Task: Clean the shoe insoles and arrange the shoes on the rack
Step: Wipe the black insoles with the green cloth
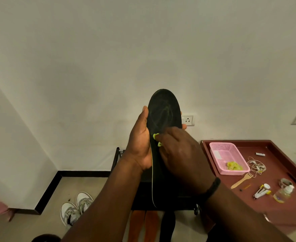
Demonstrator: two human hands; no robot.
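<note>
A black insole with a thin yellow-green edge stands upright in front of me, toe end up. My left hand grips it from the left side, thumb along its edge and fingertips showing past its right edge. My right hand presses a small yellow-green cloth against the insole's middle; most of the cloth is hidden under the fingers. Below the hands stands the black shoe rack, largely hidden by my arms.
A pair of white-grey sneakers lies on the floor at lower left. Two orange insoles and a dark one lie below the rack. A maroon table at right holds a pink basket, cable, wooden fork, small bottles.
</note>
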